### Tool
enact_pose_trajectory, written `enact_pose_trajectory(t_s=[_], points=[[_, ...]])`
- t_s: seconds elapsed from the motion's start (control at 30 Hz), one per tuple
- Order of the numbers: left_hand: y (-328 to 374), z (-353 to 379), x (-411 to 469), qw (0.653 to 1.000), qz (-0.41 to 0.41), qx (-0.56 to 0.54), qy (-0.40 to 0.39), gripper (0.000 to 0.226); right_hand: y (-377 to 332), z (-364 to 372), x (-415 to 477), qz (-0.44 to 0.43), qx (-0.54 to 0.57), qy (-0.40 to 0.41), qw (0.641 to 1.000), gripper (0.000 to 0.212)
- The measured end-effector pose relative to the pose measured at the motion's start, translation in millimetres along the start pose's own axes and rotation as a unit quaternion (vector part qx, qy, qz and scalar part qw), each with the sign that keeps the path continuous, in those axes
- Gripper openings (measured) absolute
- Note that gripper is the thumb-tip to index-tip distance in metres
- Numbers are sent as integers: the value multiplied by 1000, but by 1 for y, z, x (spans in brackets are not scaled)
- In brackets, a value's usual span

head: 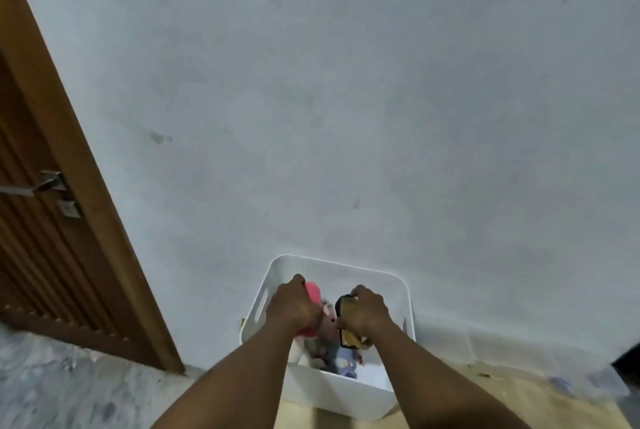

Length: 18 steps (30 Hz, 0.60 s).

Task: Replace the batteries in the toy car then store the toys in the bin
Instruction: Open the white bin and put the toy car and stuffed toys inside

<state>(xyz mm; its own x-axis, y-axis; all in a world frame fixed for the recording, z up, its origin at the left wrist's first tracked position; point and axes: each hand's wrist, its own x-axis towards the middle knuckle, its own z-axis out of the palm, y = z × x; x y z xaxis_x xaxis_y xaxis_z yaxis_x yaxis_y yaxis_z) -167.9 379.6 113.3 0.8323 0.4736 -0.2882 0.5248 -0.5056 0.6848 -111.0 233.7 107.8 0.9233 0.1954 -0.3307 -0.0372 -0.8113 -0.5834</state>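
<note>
By wall (381,117), car (347,335) in right hand (369,312)

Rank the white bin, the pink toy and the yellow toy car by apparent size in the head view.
1. white bin
2. pink toy and yellow toy car: alike, both partly covered, so unranked.
</note>
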Motion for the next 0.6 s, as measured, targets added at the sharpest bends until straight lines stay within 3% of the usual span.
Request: enact_pose_trajectory(t_s=[0.13, 0.23, 0.37, 0.5, 0.6], points=[[-15, 15, 14, 999, -4, 42, 8, 49, 11, 25, 27, 7, -9, -19, 1000, 47], [-19, 19, 20, 999, -24, 38, 23, 49, 12, 34, 35, 5, 1, -29, 1000, 70], [-21, 15, 22, 998, -52, 26, 18, 57, 9, 27, 28, -5, -20, -23, 1000, 79], [-1, 6, 11, 999, -20, 33, 4, 56, 13, -3, 13, -13, -13, 24, 1000, 64], [26, 13, 0, 999, 24, 18, -18, 54, 25, -40, -7, -5, 12, 114, 993, 47]])
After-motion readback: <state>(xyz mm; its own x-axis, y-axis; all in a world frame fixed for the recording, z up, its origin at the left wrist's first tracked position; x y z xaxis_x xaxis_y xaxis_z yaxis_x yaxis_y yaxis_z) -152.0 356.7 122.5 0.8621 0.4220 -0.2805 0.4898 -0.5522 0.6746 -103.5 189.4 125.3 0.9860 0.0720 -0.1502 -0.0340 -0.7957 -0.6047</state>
